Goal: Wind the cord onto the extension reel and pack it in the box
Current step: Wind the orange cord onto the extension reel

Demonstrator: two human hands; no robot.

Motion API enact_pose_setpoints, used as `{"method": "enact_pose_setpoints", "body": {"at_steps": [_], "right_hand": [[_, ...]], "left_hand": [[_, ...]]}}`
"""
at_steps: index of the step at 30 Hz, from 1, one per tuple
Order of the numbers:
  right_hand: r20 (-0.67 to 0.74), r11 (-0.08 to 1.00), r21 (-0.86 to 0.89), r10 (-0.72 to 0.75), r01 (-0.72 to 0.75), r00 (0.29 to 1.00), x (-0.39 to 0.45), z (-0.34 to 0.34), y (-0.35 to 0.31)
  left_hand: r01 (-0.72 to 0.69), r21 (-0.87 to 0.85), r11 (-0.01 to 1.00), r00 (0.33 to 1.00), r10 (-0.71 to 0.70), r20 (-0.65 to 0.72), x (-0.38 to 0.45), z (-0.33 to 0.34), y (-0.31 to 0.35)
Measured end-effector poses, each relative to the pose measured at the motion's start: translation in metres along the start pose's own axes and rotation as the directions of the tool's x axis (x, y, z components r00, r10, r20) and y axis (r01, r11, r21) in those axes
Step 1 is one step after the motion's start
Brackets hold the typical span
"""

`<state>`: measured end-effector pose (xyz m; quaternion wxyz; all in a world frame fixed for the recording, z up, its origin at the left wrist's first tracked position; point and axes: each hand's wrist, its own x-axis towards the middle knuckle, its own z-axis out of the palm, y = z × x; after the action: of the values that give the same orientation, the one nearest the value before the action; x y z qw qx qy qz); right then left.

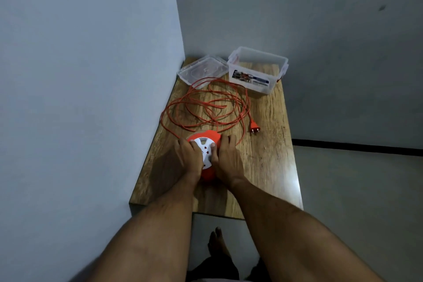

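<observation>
Round orange reel (204,138) on grained wood table (267,160).

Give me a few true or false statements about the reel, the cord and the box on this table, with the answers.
1. Both hands are on the reel. True: the left hand and right hand grip its sides.
2. The cord is fully wound. False: it lies in loose loops on the table.
3. The box is open. True: its lid lies beside it.
4. The plug is inside the box. False: it lies on the table, outside the box.
</observation>
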<state>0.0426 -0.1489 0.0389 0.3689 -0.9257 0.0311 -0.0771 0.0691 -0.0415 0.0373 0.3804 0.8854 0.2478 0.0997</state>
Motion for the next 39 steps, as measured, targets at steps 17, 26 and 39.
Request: {"method": "enact_pose_setpoints", "body": {"at_steps": [17,26,39], "right_hand": [[-0.301,0.991,0.008,-0.125,0.133,0.945,0.196,-0.113,-0.032],[-0.529,0.968,0.130,-0.114,0.213,0.841,0.254,-0.159,-0.042],[-0.650,0.918,0.184,-0.154,0.351,0.744,0.276,-0.200,-0.024]], "left_hand": [[-0.328,-0.114,0.938,0.943,0.318,-0.094,0.123,0.022,0.204],[-0.451,-0.294,0.843,0.892,0.433,-0.128,0.158,0.019,0.290],[-0.732,-0.379,0.566,0.495,0.824,0.275,0.204,-0.002,0.364]]}}
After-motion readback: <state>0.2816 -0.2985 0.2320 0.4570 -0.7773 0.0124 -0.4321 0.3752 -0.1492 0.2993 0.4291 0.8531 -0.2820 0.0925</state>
